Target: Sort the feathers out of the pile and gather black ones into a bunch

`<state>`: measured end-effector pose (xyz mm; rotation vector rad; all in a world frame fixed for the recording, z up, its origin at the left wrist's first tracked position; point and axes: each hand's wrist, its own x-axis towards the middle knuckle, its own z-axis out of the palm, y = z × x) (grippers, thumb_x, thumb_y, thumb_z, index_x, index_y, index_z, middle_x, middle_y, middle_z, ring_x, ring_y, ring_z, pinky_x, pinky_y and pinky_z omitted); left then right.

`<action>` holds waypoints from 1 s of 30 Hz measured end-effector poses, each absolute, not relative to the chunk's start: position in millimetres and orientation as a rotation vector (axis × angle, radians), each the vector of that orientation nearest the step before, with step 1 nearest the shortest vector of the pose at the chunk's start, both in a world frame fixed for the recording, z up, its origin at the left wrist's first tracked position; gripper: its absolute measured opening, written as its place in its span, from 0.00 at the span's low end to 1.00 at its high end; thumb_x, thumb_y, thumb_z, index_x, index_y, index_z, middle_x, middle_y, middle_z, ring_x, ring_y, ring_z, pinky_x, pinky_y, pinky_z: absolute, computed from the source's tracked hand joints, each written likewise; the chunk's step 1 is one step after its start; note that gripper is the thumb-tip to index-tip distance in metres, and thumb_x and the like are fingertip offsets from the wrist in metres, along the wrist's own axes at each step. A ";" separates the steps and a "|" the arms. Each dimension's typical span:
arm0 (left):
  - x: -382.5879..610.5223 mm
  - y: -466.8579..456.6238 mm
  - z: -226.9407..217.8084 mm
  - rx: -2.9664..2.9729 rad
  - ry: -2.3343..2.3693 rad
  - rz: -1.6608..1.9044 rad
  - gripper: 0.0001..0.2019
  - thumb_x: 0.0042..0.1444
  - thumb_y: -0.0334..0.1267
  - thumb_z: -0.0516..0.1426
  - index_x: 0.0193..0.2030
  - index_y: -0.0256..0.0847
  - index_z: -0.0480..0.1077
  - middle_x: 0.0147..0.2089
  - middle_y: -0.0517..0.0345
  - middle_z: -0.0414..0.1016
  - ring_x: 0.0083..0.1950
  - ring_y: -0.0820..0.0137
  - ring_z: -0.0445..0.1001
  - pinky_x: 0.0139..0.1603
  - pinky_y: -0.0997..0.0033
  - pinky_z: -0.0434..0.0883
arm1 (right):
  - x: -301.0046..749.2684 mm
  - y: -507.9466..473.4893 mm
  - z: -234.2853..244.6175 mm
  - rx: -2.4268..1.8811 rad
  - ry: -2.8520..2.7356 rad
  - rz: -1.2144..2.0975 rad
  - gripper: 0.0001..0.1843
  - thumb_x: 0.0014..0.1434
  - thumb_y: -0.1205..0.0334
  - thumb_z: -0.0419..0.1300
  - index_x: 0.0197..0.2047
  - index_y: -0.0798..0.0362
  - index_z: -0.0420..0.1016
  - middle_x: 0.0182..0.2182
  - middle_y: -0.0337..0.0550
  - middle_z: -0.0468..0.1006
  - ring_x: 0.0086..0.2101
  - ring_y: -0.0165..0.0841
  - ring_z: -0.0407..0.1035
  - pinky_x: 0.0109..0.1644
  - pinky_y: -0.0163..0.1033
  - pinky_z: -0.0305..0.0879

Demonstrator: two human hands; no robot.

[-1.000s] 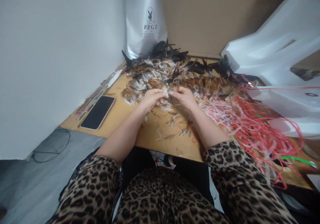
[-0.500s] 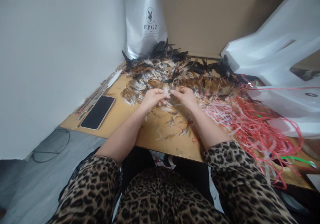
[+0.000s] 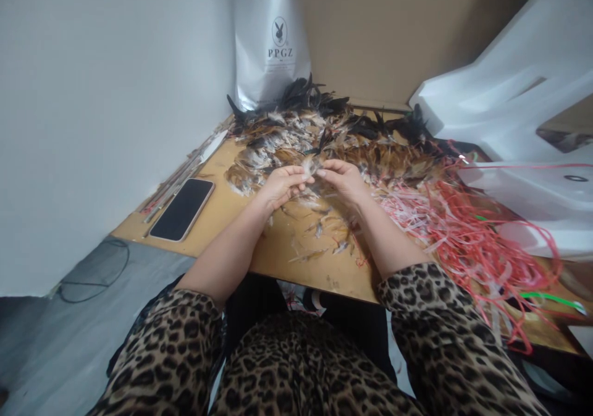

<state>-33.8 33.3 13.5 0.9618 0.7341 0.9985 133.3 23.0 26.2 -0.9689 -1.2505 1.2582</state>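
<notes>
Near the middle of the table, my left hand (image 3: 286, 186) pinches a small fluffy pale feather (image 3: 309, 167) between thumb and fingertips. My right hand (image 3: 343, 180) is just to its right, thumb and forefinger pinched at the feather's other side. Behind both hands spreads a wide heap of brown and white feathers (image 3: 384, 159), with black feathers (image 3: 306, 94) along its back. Below my hands, several loose small feathers (image 3: 319, 225) lie scattered on the tabletop. The exact grip of the right fingertips is too small to make out fully.
A phone (image 3: 182, 209) lies on the yellowish table (image 3: 282, 249) at left, beside thin sticks (image 3: 185, 172). Tangled red and pink ribbons (image 3: 482, 243) cover the right side, near a white machine (image 3: 491, 94). A silvery bag (image 3: 273, 63) stands at the back against the wall.
Both hands stay in nearly the same place. My fingers have shifted slightly, and more of the fluffy feather shows between them. Nothing else has visibly moved.
</notes>
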 end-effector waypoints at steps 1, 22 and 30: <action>-34.2 33.3 13.4 0.959 0.724 0.984 0.13 0.41 0.31 0.64 0.34 0.32 0.68 0.30 0.54 0.76 0.21 0.84 0.66 0.19 0.86 0.60 | 133.7 23.2 25.9 -0.956 -1.273 1.255 0.18 0.36 0.54 0.69 0.30 0.54 0.73 0.23 0.36 0.74 0.23 0.24 0.63 0.29 0.33 0.60; -24.2 27.6 16.6 1.125 0.855 1.097 0.11 0.42 0.35 0.63 0.31 0.31 0.68 0.29 0.53 0.75 0.22 0.80 0.69 0.21 0.82 0.63 | 122.9 25.1 18.0 -1.068 -1.224 1.149 0.17 0.39 0.51 0.66 0.21 0.55 0.68 0.18 0.34 0.69 0.19 0.23 0.58 0.24 0.30 0.54; -30.7 30.3 15.7 0.903 0.632 0.929 0.10 0.42 0.31 0.64 0.31 0.30 0.69 0.27 0.58 0.73 0.21 0.85 0.66 0.20 0.86 0.59 | 131.0 22.6 28.8 -1.001 -1.286 1.299 0.17 0.36 0.52 0.68 0.26 0.54 0.71 0.19 0.35 0.70 0.19 0.23 0.58 0.22 0.30 0.53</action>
